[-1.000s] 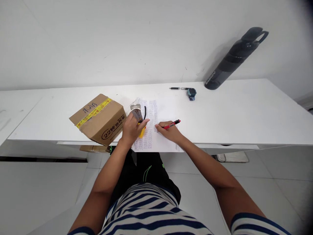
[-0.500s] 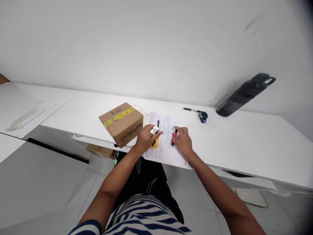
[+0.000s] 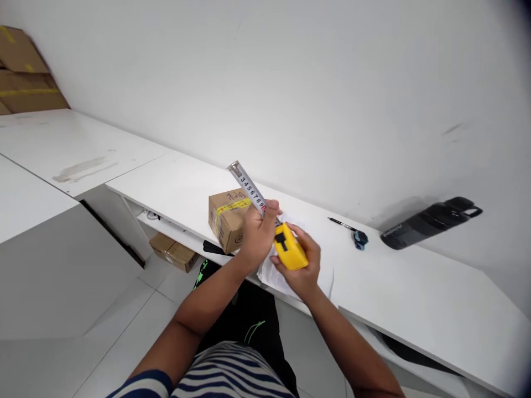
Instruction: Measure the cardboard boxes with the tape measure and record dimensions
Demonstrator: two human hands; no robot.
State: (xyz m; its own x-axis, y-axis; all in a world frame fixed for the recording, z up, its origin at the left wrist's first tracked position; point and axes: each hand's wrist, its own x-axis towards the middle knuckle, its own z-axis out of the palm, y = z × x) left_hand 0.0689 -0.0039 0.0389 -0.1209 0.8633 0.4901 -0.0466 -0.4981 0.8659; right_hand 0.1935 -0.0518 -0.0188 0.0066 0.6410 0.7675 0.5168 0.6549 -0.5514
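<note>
The right hand [image 3: 305, 271] grips the yellow tape measure [image 3: 291, 251] by its case, above white papers [image 3: 274, 276] on the desk [image 3: 415, 282]. The left hand [image 3: 258, 235] pinches the extended metal blade [image 3: 250, 189], whose free end points away over the cardboard box [image 3: 232, 224]. Farther back, a watch [image 3: 360, 239] lies just beside a black pen [image 3: 341, 223], with a dark bottle [image 3: 427, 222] near the wall [image 3: 290, 99].

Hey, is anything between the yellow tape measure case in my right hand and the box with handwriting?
Yes: in this view, your left hand, holding the silver blade, sits between the yellow case and the cardboard box, covering part of the box.
</note>
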